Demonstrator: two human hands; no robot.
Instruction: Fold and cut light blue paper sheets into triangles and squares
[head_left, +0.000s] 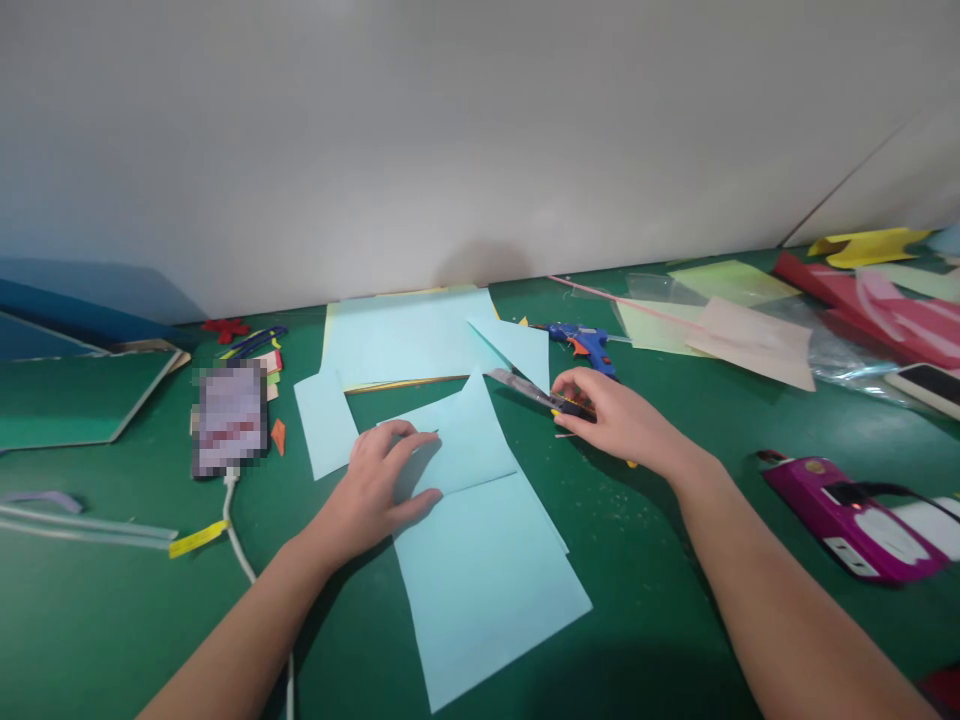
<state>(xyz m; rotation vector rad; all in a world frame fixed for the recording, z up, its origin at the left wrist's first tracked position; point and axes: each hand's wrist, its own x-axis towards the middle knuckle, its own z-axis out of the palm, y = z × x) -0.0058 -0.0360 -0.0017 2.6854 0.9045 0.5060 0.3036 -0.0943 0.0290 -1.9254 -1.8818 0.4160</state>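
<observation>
Pale blue paper point(487, 560), creased across its middle and coming to a point at the top, lies on the green table. My left hand point(386, 475) rests on its left edge, thumb and index finger apart, holding nothing. My right hand point(619, 415) is closed around the handles of scissors point(525, 388). Their blades are spread and point left, just right of the paper's pointed top. Beside my left hand is a small blue paper piece point(324, 425). Behind the blades, another cut piece point(525, 345) overlaps a stack of blue sheets point(405, 340).
A blue glue gun point(581, 340) lies beyond my right hand. Coloured sheets point(757, 340) spread over the right back, with a purple power strip point(855, 520) nearer. On the left are a blurred-out phone point(230, 420) and its white cable point(241, 550). A wall closes the back.
</observation>
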